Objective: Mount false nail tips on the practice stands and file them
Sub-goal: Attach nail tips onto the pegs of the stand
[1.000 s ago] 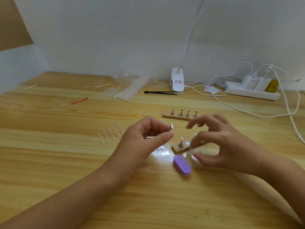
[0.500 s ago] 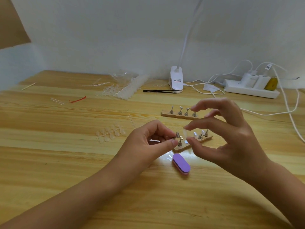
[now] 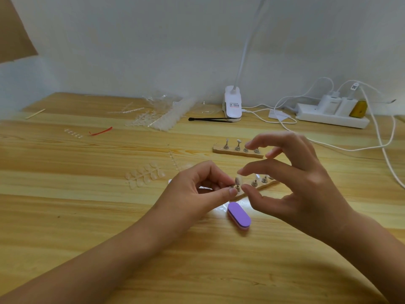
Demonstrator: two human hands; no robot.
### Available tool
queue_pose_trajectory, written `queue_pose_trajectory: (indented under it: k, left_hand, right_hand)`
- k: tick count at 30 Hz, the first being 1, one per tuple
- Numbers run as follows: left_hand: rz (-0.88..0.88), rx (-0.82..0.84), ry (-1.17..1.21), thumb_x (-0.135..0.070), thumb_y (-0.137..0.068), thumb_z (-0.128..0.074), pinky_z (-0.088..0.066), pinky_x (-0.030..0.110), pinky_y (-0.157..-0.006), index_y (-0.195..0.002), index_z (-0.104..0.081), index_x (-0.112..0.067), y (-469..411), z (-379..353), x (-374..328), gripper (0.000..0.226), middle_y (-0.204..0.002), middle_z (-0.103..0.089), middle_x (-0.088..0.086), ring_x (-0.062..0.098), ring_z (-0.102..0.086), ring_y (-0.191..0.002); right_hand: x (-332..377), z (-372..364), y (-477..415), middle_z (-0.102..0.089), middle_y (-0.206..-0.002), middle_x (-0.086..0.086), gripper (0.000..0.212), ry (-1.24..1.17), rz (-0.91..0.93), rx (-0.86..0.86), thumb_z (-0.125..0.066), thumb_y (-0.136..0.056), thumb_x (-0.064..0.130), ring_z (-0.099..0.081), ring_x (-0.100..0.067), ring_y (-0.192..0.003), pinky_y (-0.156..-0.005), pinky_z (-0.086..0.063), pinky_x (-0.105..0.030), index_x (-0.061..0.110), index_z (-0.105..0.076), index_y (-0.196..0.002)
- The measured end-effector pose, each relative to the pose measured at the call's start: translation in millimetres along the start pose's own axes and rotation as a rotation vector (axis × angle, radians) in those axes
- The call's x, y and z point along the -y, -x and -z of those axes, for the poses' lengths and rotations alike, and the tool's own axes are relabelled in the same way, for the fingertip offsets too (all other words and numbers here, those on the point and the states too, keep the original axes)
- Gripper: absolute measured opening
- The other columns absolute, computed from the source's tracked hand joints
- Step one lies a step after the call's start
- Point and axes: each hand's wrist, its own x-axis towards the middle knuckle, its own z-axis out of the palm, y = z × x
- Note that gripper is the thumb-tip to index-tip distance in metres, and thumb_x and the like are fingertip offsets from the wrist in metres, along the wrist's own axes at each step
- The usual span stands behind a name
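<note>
My left hand [image 3: 197, 189] pinches a small metal stand peg [image 3: 232, 187] between thumb and forefinger, just above the left end of the near wooden practice stand [image 3: 264, 187]. My right hand [image 3: 293, 183] meets it from the right, its forefinger and thumb closed on a clear false nail tip [image 3: 238, 180] that sits against the peg's top. A second wooden stand [image 3: 237, 150] with several metal pegs lies farther back. A purple buffer block [image 3: 238, 215] rests on the table below my hands.
A sprue of clear nail tips [image 3: 144, 175] lies to the left, and a pile of more tips in plastic [image 3: 162, 116] at the back. Black tweezers [image 3: 210, 119], a white clip lamp [image 3: 233, 104], a power strip [image 3: 333, 116] and white cables [image 3: 381, 145] fill the back right.
My right hand rose from the table by the near stand and came to my left hand. The clear tip now sits at the peg held in my left fingers.
</note>
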Motion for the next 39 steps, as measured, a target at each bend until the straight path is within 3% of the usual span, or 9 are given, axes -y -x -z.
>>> queue_pose_trajectory:
  k: [14, 20, 25, 29, 32, 37, 39]
  left_hand:
    - [0.021, -0.009, -0.016, -0.018, -0.082, -0.079, -0.052, 0.015, -0.075, -0.078, -0.072, -0.025, 1.5, -0.2, -0.8, 0.011, -0.09, -0.071, 0.007, 0.008, -0.066, -0.082]
    - [0.015, 0.007, 0.037, -0.042, -0.064, -0.076, -0.047, 0.01, -0.067, -0.076, -0.072, -0.022, 2.8, -2.6, -3.5, 0.024, -0.076, -0.068, -0.003, 0.001, -0.063, -0.072]
    - [-0.017, 0.033, 0.081, -0.026, -0.078, -0.075, -0.05, 0.012, -0.076, -0.086, -0.078, -0.021, 1.9, -1.7, -2.3, 0.01, -0.087, -0.075, 0.001, 0.005, -0.07, -0.084]
    - [-0.039, 0.034, 0.064, -0.029, -0.077, -0.071, -0.05, 0.015, -0.083, -0.091, -0.079, -0.025, 1.1, 0.6, -2.1, 0.016, -0.097, -0.077, -0.004, 0.008, -0.071, -0.095]
    - [-0.041, 0.029, 0.051, -0.029, -0.078, -0.071, -0.049, 0.014, -0.082, -0.094, -0.079, -0.02, 0.3, 1.6, -1.1, 0.02, -0.098, -0.077, -0.003, 0.008, -0.07, -0.095]
    - [-0.04, 0.032, 0.026, -0.018, -0.086, -0.07, -0.048, 0.012, -0.08, -0.101, -0.078, -0.02, 0.8, 2.2, 0.1, 0.017, -0.097, -0.076, -0.004, 0.006, -0.07, -0.094]
    - [-0.059, 0.019, 0.005, -0.017, -0.088, -0.07, -0.049, 0.014, -0.08, -0.114, -0.073, -0.028, 0.6, 3.6, -0.8, 0.029, -0.097, -0.075, -0.006, 0.004, -0.068, -0.09]
  right_hand:
    - [0.1, -0.8, -0.2, -0.057, -0.116, -0.005, 0.019, 0.004, 0.008, 0.047, -0.068, -0.085, 0.03, -0.051, -0.023, -0.106, -0.092, -0.038, -0.019, 0.013, -0.076, -0.088]
    - [-0.8, -0.4, -0.1, -0.057, -0.115, -0.004, 0.024, -0.054, -0.002, 0.086, -0.066, -0.085, 0.037, -0.046, -0.014, -0.107, -0.094, -0.036, -0.016, 0.015, -0.075, -0.09]
    - [-2.1, 0.9, -0.6, -0.056, -0.114, 0.001, 0.027, -0.179, -0.097, 0.105, -0.066, -0.083, 0.04, -0.051, -0.017, -0.11, -0.095, -0.034, -0.016, 0.017, -0.069, -0.097]
    - [-2.2, 1.9, -1.4, -0.057, -0.113, 0.001, 0.029, -0.265, -0.133, 0.088, -0.067, -0.085, 0.036, -0.055, -0.022, -0.113, -0.096, -0.042, -0.033, 0.016, -0.069, -0.106]
    - [-2.1, 0.9, -1.2, -0.056, -0.112, 0.0, 0.023, -0.296, -0.151, 0.074, -0.066, -0.085, 0.033, -0.056, -0.025, -0.111, -0.091, -0.046, -0.041, 0.017, -0.072, -0.1]
    - [-1.8, -3.4, -0.7, -0.058, -0.111, -0.001, 0.016, -0.257, -0.161, 0.082, -0.073, -0.083, 0.029, -0.056, -0.024, -0.11, -0.088, -0.046, -0.039, 0.017, -0.074, -0.094]
    - [-3.6, -2.0, -1.2, -0.058, -0.111, 0.0, 0.018, -0.273, -0.185, 0.065, -0.071, -0.085, 0.032, -0.056, -0.024, -0.11, -0.091, -0.046, -0.039, 0.017, -0.073, -0.093]
